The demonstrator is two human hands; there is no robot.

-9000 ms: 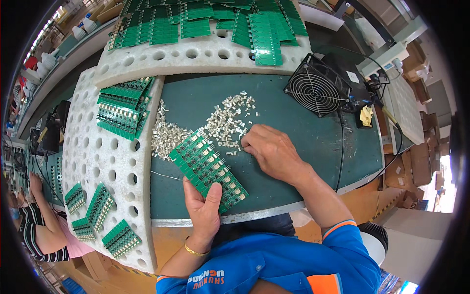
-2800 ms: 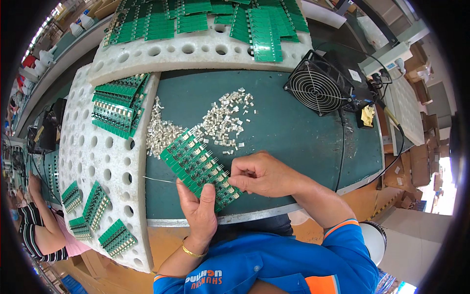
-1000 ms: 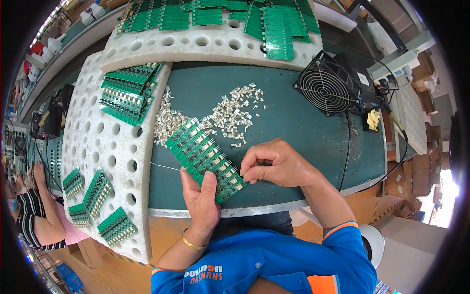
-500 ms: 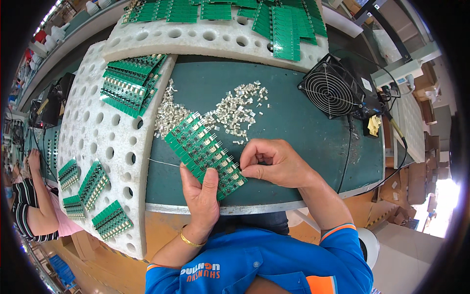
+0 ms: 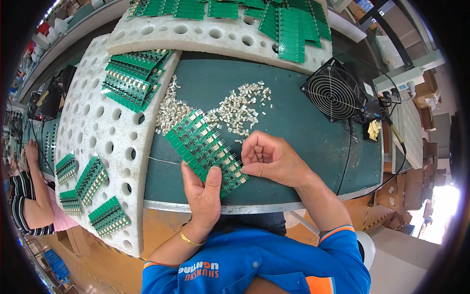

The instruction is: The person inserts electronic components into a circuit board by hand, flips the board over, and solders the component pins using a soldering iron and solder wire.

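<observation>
My left hand [image 5: 203, 193] grips a green circuit board panel [image 5: 203, 152] by its lower left side, thumb on top. The panel is tilted above the bench, with a row of small white connectors along its right edge. At that edge my right hand [image 5: 274, 159] is closed, thumb and index finger pinched against the panel's lower right part. Whatever lies between those fingertips is too small to make out. Just beyond the panel, loose white pin connectors [image 5: 240, 108] lie in heaps on the green bench [image 5: 289, 108].
White foam boards with holes [image 5: 93, 132] border the bench at left and back. Stacked circuit boards [image 5: 132, 81] and bare green panels [image 5: 291, 36] rest on them. A black fan [image 5: 333, 90] and a soldering iron [image 5: 395, 131] stand at right. A co-worker's arm [image 5: 39, 196] shows far left.
The view has shifted slightly. My left hand still holds the panel, and my right fingers stay at its edge, a little more raised and fanned.
</observation>
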